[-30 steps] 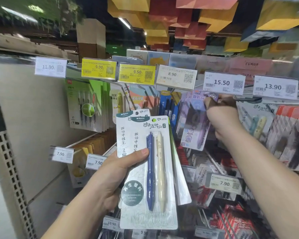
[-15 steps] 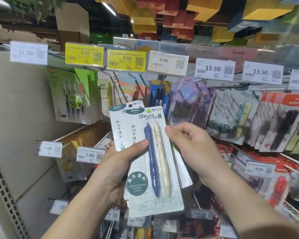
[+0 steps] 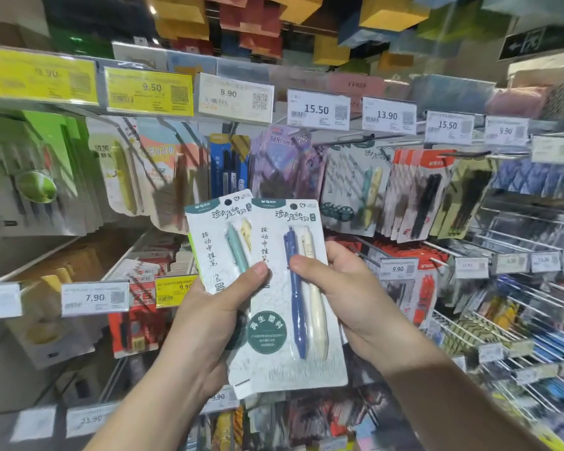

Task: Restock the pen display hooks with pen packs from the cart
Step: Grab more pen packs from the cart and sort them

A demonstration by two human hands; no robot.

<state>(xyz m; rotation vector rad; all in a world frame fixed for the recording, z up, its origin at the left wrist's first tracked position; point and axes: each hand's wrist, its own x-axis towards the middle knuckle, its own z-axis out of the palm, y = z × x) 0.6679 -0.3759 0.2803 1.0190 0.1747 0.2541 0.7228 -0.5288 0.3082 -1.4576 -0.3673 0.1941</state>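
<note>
I hold a small stack of white pen packs in front of the display. My left hand (image 3: 214,315) grips the stack, thumb pressed on the back pack (image 3: 214,242), which shows a mint and a cream pen. My right hand (image 3: 345,297) pinches the front pack (image 3: 274,288), thumb on its blue pen beside a cream pen, and the pack is fanned to the right. Matching white packs (image 3: 355,187) hang on a hook under the 15.50 tag (image 3: 318,109). Purple packs (image 3: 285,164) hang left of them.
Price tags line the top rail, among them 8.90 (image 3: 235,96) and 13.90 (image 3: 388,115). Red and black pen packs (image 3: 420,193) hang at right. Wire hooks (image 3: 515,304) with more stock stick out at lower right. Green packs (image 3: 36,177) hang at far left.
My right hand left the purple packs on the hook, came down to the stack and took hold of the front pack, sliding it right. The view swung to the right.
</note>
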